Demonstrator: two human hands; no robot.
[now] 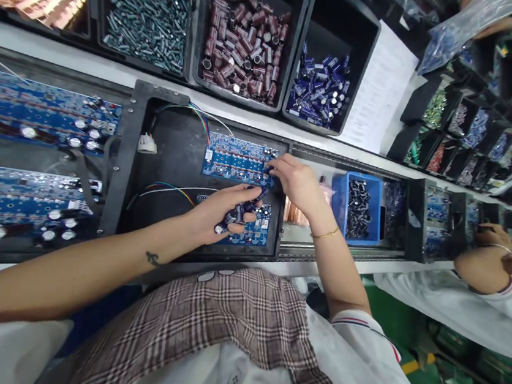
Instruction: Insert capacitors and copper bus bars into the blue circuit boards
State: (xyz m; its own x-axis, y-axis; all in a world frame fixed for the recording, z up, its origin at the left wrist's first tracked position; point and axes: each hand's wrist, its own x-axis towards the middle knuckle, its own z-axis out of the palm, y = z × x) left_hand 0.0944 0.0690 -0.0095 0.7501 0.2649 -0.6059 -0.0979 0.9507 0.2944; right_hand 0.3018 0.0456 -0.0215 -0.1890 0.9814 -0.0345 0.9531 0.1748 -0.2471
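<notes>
Several dark blue capacitors (pixel 233 216) lie in my left hand (pixel 223 216), its fingers curled round them above the nearer circuit board (pixel 258 232). My right hand (pixel 292 181) pinches a small dark capacitor (pixel 268 167) at the right end of the farther blue circuit board (pixel 236 158). Both boards rest in a black tray (pixel 170 170), with coloured wires at their left ends. My left hand and wrist partly hide the nearer board.
Black bins of teal (pixel 148 19), brown (pixel 249 43) and blue capacitors (pixel 321 88) stand beyond the tray. A blue box (pixel 378 212) is at right. Filled boards (pixel 38 115) lie left. A co-worker's hand (pixel 495 241) shows far right.
</notes>
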